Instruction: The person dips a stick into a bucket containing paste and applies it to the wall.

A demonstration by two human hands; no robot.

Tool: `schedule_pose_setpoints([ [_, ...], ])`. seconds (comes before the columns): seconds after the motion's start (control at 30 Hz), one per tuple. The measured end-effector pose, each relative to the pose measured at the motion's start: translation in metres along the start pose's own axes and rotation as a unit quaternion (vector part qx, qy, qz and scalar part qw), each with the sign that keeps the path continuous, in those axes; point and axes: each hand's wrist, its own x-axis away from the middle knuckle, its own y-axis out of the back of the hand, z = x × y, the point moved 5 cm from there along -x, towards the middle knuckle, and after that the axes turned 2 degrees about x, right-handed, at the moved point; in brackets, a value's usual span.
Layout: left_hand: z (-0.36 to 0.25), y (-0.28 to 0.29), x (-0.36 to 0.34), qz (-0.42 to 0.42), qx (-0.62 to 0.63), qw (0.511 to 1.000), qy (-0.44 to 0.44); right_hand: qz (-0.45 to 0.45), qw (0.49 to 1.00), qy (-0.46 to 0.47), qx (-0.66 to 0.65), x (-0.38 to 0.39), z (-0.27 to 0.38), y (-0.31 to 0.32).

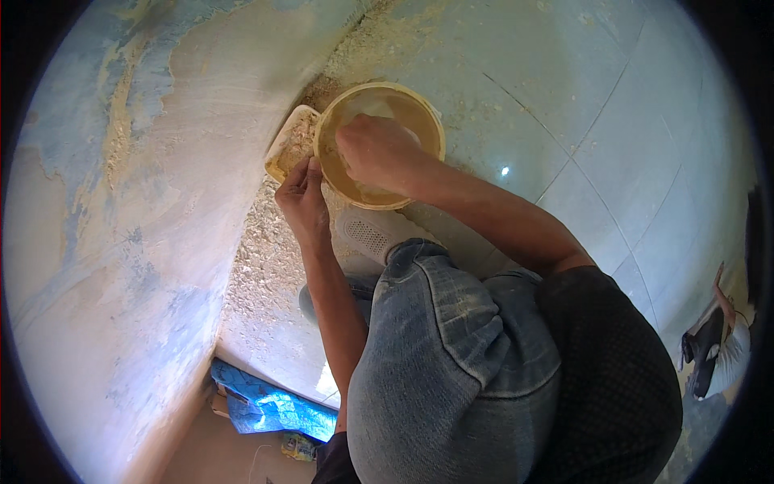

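Wall (137, 250), rubble (262, 258) and pan (279, 142) crowd the bucket (423, 135) leftward; tiled floor (621, 141) opens right. Right hand (375, 149) curled, left hand (305, 203) bent: I can't tell what either grasps.

You have one left hand (305, 202) and one right hand (375, 151) in view, two altogether. Besides them, you can count one bucket (430, 141), one pan (282, 142), one clearly visible shoe (367, 235), one pair of jeans (451, 355), one sheet (274, 407) and one wall (153, 234).

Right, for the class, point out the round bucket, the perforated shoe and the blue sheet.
Round bucket (433, 130), head view: inner wall, right side.
Perforated shoe (371, 235), head view: perforated upper.
Blue sheet (274, 408), head view: crumpled middle.
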Motion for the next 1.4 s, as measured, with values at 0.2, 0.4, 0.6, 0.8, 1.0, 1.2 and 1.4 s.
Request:
schedule_pose_setpoints([
  [0.2,-0.002,-0.002,0.001,-0.011,-0.035,0.999,-0.019,-0.016,0.999,-0.005,0.037,0.001,0.009,0.003],
  [0.4,-0.001,0.001,0.001,-0.013,-0.045,0.999,-0.017,-0.022,0.999,-0.002,0.045,-0.001,0.015,0.001],
  [0.6,-0.012,-0.005,0.005,-0.021,-0.084,0.996,-0.026,-0.031,0.999,0.020,0.036,0.003,0.020,0.008],
  [0.8,-0.011,-0.008,0.006,-0.045,-0.061,0.996,-0.042,-0.032,0.999,0.019,0.037,0.005,0.021,0.007],
  [1.0,-0.015,-0.010,0.006,-0.036,-0.114,0.992,-0.027,0.014,0.999,0.019,0.047,0.007,0.033,0.015],
  [1.2,-0.009,-0.010,0.005,-0.013,-0.022,0.998,-0.055,0.031,0.997,0.040,0.054,0.006,0.016,0.019],
  [1.4,-0.003,-0.007,0.008,-0.042,-0.028,0.997,-0.054,0.071,0.996,0.042,0.014,0.003,-0.016,0.022],
])
